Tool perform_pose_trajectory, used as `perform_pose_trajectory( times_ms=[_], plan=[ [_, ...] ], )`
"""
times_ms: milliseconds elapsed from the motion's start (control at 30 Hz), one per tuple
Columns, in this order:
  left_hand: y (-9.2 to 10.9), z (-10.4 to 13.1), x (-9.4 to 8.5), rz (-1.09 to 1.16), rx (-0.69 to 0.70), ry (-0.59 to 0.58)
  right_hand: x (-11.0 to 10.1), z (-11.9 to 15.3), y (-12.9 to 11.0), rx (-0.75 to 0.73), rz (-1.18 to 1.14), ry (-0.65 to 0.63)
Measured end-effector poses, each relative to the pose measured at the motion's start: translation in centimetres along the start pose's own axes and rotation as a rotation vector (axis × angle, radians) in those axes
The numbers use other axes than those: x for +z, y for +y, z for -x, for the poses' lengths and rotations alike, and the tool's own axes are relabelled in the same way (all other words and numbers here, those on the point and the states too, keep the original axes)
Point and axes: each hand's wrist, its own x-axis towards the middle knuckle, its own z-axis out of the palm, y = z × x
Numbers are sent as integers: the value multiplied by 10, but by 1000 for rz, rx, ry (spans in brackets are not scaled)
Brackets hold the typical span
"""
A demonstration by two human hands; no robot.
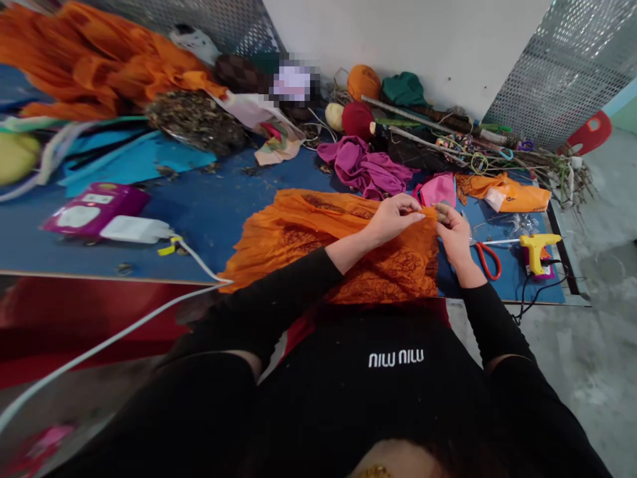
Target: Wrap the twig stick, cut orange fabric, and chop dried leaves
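A thin orange printed cloth (pixel 308 229) lies across the front of the blue table, its lower edge reaching the table's border. My left hand (pixel 395 219) pinches the cloth near its right end, thumb and fingertips together. Close by on the right, my right hand (pixel 454 232) grips the cloth's right edge, its fingers closed at the upper corner. Between the two hands a short stretch of the fabric is held up. Scissors with red handles (pixel 490 261) lie just right of my right hand, their blades partly hidden by it.
A yellow glue gun (pixel 540 251) with a black cord sits at the right end. Purple cloth (pixel 365 166), sticks (pixel 428 136) and yarn balls (pixel 358 119) line the back. Leftward are a purple packet (pixel 94 209), a white power strip (pixel 134 229) and its cable (pixel 124 332).
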Motion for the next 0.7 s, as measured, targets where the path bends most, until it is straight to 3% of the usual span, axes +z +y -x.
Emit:
perform_pose_trajectory(
  times_ms=[200, 367, 500, 700],
  plan=[
    [-2, 1, 3, 108, -56, -88, 1, 3, -5, -17, 17, -11],
    [-3, 1, 7, 30, -54, -25, 5, 6, -10, 3, -61, 26],
    [-2, 4, 9, -20, -35, -39, 12, 7, -16, -37, 52, 82],
    [6, 1, -3, -53, -2, -177, 14, 7, -22, -67, 96, 162]
  ],
)
